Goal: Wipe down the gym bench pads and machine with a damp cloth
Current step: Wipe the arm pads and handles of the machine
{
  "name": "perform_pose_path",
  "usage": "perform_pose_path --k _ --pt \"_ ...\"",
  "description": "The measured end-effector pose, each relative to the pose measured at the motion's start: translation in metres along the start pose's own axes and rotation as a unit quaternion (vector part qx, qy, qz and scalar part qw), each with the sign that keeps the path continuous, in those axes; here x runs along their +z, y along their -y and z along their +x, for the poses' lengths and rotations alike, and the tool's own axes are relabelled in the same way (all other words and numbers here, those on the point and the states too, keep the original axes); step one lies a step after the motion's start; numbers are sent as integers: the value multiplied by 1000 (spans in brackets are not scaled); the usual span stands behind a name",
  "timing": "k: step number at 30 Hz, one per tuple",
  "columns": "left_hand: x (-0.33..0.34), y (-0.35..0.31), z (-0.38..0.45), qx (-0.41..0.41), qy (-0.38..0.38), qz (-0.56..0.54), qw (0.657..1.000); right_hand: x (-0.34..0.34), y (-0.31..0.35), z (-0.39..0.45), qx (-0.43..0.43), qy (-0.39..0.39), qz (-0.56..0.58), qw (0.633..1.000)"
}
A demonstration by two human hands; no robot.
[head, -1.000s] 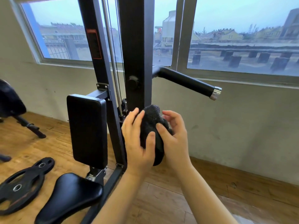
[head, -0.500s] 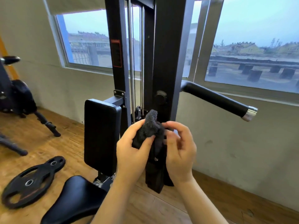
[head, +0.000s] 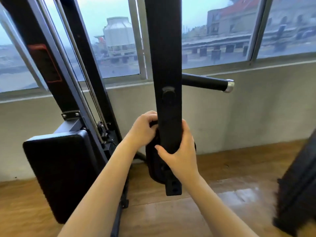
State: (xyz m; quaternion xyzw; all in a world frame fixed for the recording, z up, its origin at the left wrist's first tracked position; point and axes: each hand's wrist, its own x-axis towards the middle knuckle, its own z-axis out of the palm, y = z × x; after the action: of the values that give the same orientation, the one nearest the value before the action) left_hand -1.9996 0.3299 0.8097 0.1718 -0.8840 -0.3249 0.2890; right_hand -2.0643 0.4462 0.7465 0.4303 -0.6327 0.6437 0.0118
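Head view: both hands [head: 177, 151] grip the black bar [head: 165, 82].

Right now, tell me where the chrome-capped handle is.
In the head view the chrome-capped handle sticks out to the right from behind the black upright post, just below the window sill and above both hands.
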Motion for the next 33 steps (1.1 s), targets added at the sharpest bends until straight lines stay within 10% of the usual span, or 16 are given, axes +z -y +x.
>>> perform_pose_path --k 7,18,23,33 --pt "30 29 -52 26 -206 -45 977 1 1 -8 -1 -50 -10 999" --pt "70 48 -69 199 -218 114 949 -19 -7 -11 -13 -67 -47 997" --pt "102 93 -103 204 -111 240 942 -14 -10 -9 -3 -73 -58 996" --pt "68 77 -87 121 -221 34 967 2 -8 -11 -10 -73 -36 997"
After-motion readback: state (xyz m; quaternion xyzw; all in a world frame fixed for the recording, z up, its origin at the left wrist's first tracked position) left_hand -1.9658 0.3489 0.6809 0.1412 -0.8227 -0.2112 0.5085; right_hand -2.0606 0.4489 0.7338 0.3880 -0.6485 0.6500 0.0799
